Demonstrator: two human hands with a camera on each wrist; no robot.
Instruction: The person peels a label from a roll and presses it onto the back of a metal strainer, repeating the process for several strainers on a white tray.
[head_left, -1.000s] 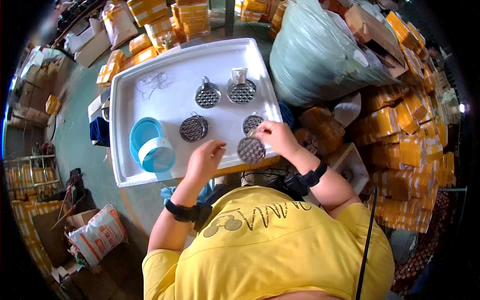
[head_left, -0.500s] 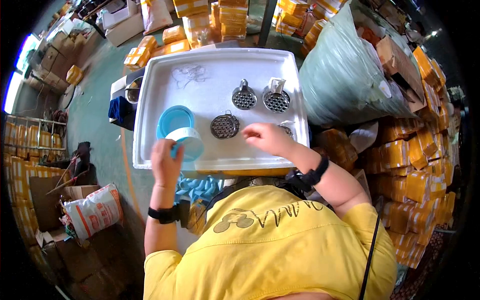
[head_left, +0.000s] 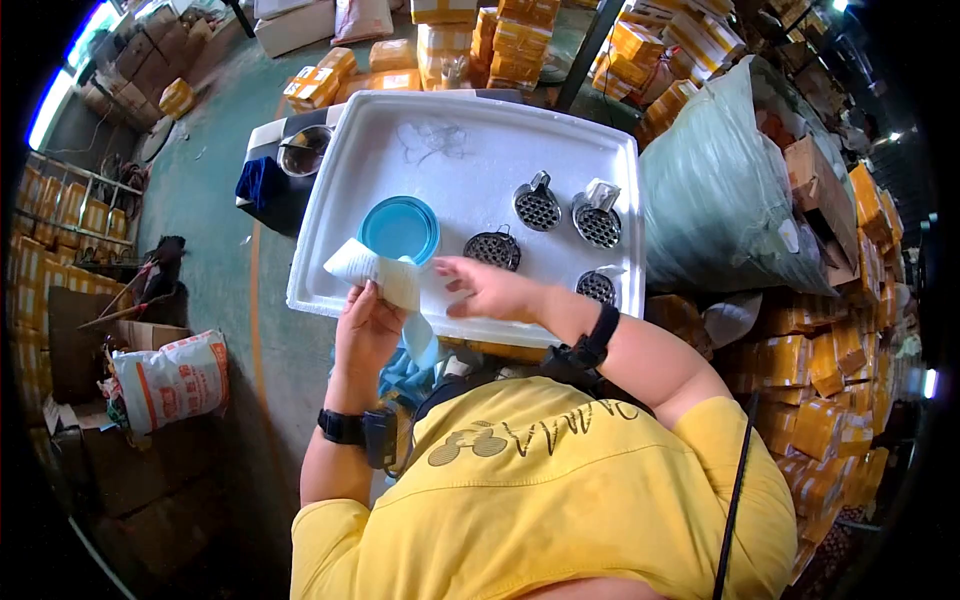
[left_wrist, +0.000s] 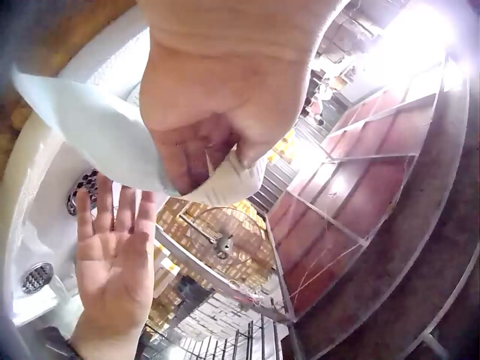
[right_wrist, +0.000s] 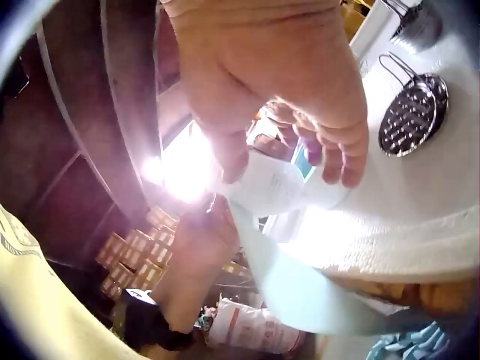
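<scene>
My left hand (head_left: 370,325) pinches a light blue strip (head_left: 398,282) with a white, printed side, held over the front left of the white tray. One end of the strip hangs in a curl towards me. Just right of it, my right hand (head_left: 492,290) has its fingers spread and its palm facing the strip; the left wrist view shows this palm (left_wrist: 116,262) bare. Behind the strip sits a round blue coil (head_left: 398,230). To the right stand several round, shiny metal pieces with holed faces, one of them a wire-looped metal disc (right_wrist: 415,114).
The white tray (head_left: 480,185) has a raised rim. Tangled blue strips (head_left: 395,372) lie below its front edge. A metal bowl (head_left: 305,152) and dark blue cloth (head_left: 258,183) stand left. A big plastic-wrapped sack (head_left: 720,180) and stacked parcels (head_left: 800,370) crowd the right.
My right hand let go of a metal piece at the tray's right and moved left. My left hand went to the white-edged blue ring and now holds it drawn out as a strip.
</scene>
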